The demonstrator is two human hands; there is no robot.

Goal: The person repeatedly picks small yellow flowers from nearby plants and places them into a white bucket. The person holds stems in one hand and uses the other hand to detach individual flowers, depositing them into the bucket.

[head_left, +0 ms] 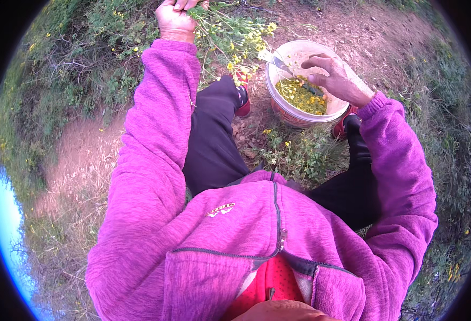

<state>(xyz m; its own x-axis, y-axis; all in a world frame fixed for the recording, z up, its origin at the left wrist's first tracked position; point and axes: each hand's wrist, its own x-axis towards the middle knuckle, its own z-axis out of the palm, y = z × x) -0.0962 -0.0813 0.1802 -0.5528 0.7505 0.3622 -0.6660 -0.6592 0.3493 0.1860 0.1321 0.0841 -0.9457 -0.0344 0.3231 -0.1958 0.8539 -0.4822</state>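
At the top edge, my left hand [178, 18] is closed around the stems of a bunch of yellow-flowered plants [239, 40], whose flower heads hang toward the bucket. My right hand [335, 76] is over the right side of a white plastic bucket [272, 82], fingers spread and curved, holding nothing that I can see. Yellow and green flower heads [299, 100] lie in the bucket. A tool with a pale, flat blade [277, 62] leans on the bucket's left rim, its dark end among the flowers; its exact kind is unclear.
The bucket stands on bare soil [363, 36] between my feet, which wear red shoes [243, 108]. A low flowering plant [287, 154] grows between my legs. Dense green shrubs [91, 52] are at the left, with grass and weeds [444, 120] at the right.
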